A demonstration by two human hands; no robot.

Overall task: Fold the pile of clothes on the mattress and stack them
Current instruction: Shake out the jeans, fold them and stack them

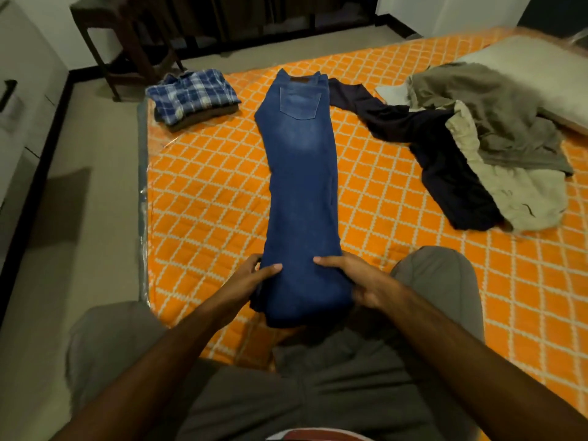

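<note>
Blue jeans (302,186) are laid lengthwise down the orange mattress (206,192), legs together. Their near end is gripped on the left by the left hand (254,278) and on the right by the right hand (353,278). Left of the jeans' waistband a folded plaid shirt (191,93) is stacked; to their right unfolded clothes (471,144) are heaped.

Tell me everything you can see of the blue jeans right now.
The blue denim jeans lie flat and lengthwise on the orange patterned mattress, folded leg over leg, waistband at the far end. A back pocket and a brown waist patch face up, with faded patches below the pocket. The left hand and right hand grip the near hem end, one at each side. A dark garment touches the waist's right edge.
</note>
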